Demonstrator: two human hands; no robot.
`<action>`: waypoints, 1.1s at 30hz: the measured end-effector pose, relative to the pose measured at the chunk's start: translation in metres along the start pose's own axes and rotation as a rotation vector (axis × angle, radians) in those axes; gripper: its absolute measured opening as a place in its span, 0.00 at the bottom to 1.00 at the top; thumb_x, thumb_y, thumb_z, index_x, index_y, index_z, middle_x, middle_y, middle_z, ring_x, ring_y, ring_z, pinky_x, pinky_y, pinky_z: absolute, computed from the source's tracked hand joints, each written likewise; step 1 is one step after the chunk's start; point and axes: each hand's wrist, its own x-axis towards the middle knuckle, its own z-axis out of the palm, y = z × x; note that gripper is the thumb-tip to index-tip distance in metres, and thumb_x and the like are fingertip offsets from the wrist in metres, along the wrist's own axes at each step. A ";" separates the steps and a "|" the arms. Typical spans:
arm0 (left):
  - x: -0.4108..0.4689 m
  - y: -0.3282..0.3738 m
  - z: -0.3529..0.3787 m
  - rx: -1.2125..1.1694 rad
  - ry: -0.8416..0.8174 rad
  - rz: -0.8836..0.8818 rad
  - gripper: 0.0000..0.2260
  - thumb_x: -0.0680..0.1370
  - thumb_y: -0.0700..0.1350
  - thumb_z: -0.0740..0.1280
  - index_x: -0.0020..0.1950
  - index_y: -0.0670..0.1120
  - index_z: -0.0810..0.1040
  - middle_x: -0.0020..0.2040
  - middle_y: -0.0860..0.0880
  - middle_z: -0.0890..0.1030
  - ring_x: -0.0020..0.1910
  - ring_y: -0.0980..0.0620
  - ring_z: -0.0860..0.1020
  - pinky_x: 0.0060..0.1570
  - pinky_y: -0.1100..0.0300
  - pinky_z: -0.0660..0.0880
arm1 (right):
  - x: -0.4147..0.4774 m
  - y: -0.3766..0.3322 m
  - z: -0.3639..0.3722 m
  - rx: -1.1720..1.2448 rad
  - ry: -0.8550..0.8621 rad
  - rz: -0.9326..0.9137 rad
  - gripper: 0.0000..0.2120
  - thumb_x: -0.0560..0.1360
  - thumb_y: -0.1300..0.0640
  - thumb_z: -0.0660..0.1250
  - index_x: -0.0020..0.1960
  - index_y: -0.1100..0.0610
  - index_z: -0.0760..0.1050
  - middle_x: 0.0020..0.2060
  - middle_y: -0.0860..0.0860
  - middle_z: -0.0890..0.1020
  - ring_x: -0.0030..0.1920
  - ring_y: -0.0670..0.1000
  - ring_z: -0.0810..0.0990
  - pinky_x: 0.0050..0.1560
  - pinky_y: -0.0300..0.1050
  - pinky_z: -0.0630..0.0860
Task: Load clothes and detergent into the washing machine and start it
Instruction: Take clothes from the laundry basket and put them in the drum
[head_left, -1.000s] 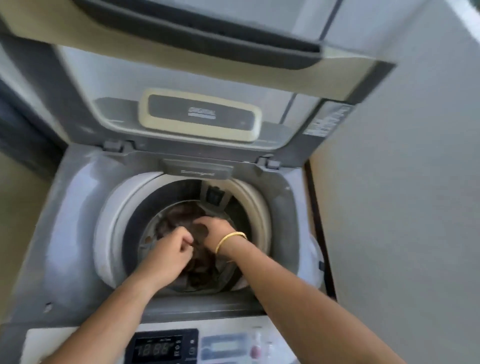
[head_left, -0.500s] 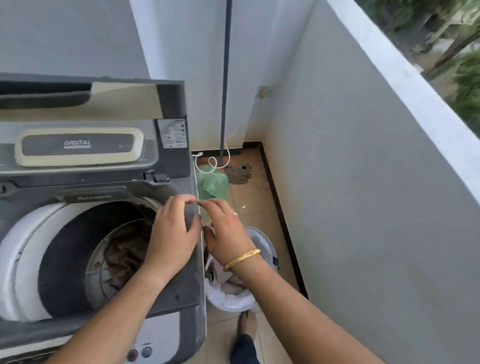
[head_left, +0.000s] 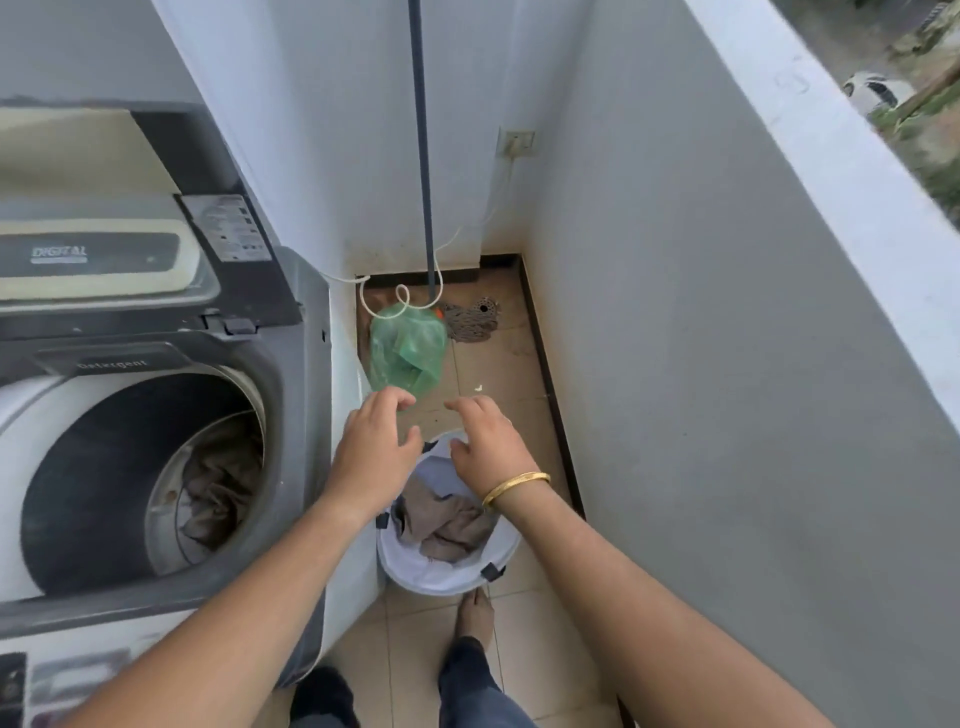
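loading step: i hold my empty, spread left hand (head_left: 375, 451) and right hand (head_left: 485, 447) above the white round plastic laundry basket (head_left: 395, 564); next, grasp its crumpled beige cloth (head_left: 441, 525).

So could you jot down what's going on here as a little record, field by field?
setting: narrow tiled balcony corner
washing machine: top-loader, lid raised
drum: brownish clothes already inside
laundry basket: white, on the floor beside the machine, beige cloth in it
left hand: open, empty, above the basket
right hand: open, empty, above the basket, gold bangle on the wrist
green plastic bag: on the floor beyond the basket
mop: head on the floor, handle against the wall
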 end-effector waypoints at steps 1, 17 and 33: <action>0.001 -0.006 0.017 -0.008 -0.041 -0.049 0.15 0.83 0.41 0.70 0.69 0.48 0.76 0.68 0.48 0.79 0.67 0.44 0.78 0.70 0.46 0.77 | 0.004 0.013 0.011 -0.008 -0.045 0.027 0.26 0.78 0.66 0.64 0.76 0.56 0.70 0.71 0.57 0.73 0.69 0.62 0.75 0.69 0.56 0.74; 0.041 -0.193 0.309 0.060 -0.485 -0.559 0.20 0.79 0.41 0.69 0.71 0.41 0.76 0.68 0.38 0.80 0.64 0.36 0.81 0.65 0.42 0.80 | 0.092 0.269 0.250 -0.149 -0.493 0.299 0.20 0.81 0.63 0.61 0.73 0.63 0.68 0.69 0.64 0.70 0.67 0.69 0.75 0.66 0.62 0.74; 0.089 -0.343 0.439 0.186 -0.549 -0.586 0.31 0.83 0.42 0.68 0.86 0.49 0.61 0.83 0.41 0.57 0.72 0.38 0.76 0.65 0.55 0.77 | 0.179 0.410 0.494 -0.076 -0.635 0.476 0.62 0.70 0.47 0.80 0.79 0.30 0.33 0.83 0.60 0.44 0.74 0.77 0.63 0.72 0.72 0.69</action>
